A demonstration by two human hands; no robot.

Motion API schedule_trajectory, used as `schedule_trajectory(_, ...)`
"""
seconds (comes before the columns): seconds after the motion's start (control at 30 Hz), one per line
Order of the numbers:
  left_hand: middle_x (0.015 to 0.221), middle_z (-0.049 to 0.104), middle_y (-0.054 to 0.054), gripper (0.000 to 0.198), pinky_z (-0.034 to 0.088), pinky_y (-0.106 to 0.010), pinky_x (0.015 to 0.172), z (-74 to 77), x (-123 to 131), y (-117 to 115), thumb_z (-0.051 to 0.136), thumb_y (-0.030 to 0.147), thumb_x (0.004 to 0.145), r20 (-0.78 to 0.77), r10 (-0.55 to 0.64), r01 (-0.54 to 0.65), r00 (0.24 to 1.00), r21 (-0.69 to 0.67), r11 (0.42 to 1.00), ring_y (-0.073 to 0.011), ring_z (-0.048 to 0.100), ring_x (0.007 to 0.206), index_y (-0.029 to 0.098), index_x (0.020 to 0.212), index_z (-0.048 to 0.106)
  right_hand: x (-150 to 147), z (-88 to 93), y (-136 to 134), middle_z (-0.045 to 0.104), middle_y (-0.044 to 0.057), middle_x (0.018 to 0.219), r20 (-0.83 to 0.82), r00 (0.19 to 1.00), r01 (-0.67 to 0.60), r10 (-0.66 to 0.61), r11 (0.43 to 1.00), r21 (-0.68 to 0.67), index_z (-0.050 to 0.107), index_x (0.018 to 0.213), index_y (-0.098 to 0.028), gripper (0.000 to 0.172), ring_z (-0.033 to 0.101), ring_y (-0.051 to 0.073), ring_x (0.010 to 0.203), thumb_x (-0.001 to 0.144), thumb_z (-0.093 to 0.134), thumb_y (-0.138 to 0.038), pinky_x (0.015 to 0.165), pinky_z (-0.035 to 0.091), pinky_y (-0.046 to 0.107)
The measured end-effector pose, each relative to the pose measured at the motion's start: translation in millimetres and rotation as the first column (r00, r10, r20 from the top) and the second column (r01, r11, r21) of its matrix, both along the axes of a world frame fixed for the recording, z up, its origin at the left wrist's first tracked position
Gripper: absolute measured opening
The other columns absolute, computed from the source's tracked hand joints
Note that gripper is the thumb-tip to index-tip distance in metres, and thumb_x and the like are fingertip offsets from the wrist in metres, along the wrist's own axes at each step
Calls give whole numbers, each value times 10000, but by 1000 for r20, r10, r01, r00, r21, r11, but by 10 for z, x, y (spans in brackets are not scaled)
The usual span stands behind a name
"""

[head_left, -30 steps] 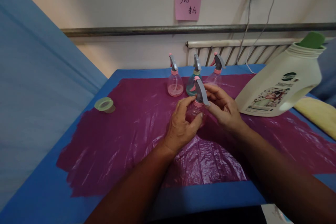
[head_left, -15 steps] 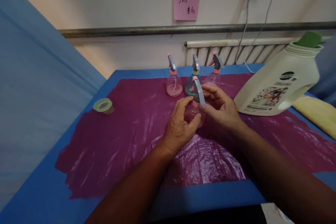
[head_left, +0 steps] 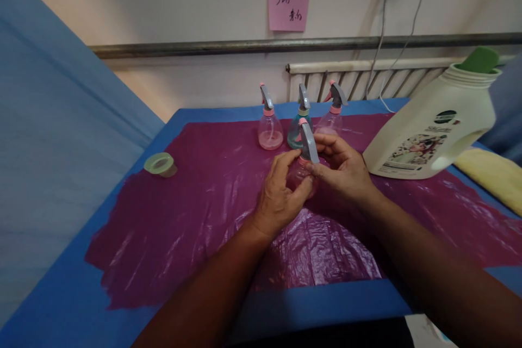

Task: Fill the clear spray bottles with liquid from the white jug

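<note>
A pink spray bottle point(head_left: 309, 144) with a grey trigger head stands upright between my two hands. My left hand point(head_left: 279, 190) is wrapped round its clear body from the left, thumb across the front. My right hand point(head_left: 345, 167) is closed at the pink collar, its thumb on the neck and its other fingers curled behind, partly hidden. Just behind stand three more spray bottles: one with pink liquid point(head_left: 270, 133), a blue-green one point(head_left: 294, 129) partly covered by the held one, and a clear one with a pink collar point(head_left: 329, 121).
A large white detergent jug point(head_left: 432, 119) with a green piece in its mouth stands to the right, by a yellow cloth point(head_left: 491, 176). A small translucent cup point(head_left: 161, 165) sits at the left. Purple plastic sheeting point(head_left: 196, 196) covers the blue table; a blue curtain point(head_left: 61, 119) hangs left.
Almost nothing differs. Both hands keep their hold on the spray bottle, with the right thumb shifted very slightly at the collar.
</note>
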State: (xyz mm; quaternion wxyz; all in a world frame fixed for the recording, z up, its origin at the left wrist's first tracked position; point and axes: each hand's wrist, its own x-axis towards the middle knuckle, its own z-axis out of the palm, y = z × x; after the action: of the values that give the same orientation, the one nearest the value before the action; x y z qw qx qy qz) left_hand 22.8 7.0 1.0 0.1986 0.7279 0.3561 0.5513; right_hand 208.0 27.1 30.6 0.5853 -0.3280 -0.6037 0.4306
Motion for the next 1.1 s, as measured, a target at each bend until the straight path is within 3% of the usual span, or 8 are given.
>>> schedule_trajectory(0.2, 1579, 699, -114, 624, 570, -583, 1287, -24, -5, 3, 785, 231, 1061, 9, -16, 16, 1000, -11, 1000, -306, 709, 1460, 308, 1635, 553, 34, 36, -32, 815, 83, 1473, 1, 994, -106, 106, 994, -15, 720, 1482, -330, 530, 779, 261, 1382, 1010, 897, -494, 1262, 606, 511)
schedule_trajectory(0.53, 1547, 720, -126, 609, 577, -604, 1273, -12, 3, 8, 801, 223, 1047, 32, -6, 8, 999, -44, 999, -323, 719, 1437, 311, 1608, 582, 88, -3, 37, 838, 74, 1363, 89, 996, -12, 13, 1000, -13, 734, 1387, -313, 575, 798, 251, 1268, 907, 992, -499, 1171, 652, 500)
schedule_trajectory(0.83, 1490, 726, -109, 588, 605, -550, 1227, 21, -1, -11, 815, 239, 1047, -19, 24, -23, 1000, 53, 998, -305, 728, 1388, 305, 1586, 590, 97, 39, -65, 825, 71, 1292, 177, 983, 47, -53, 998, 38, 706, 1380, -294, 511, 783, 239, 1199, 955, 946, -444, 1091, 654, 457)
schedule_trajectory(1.1, 1501, 728, -117, 583, 588, -543, 1252, 12, -1, -2, 799, 239, 1050, -22, 29, -29, 999, 13, 999, -300, 728, 1405, 293, 1593, 594, 5, -43, -76, 826, 61, 1241, 98, 988, 116, -121, 992, 55, 638, 1409, -301, 589, 801, 248, 1181, 939, 958, -454, 1126, 633, 489)
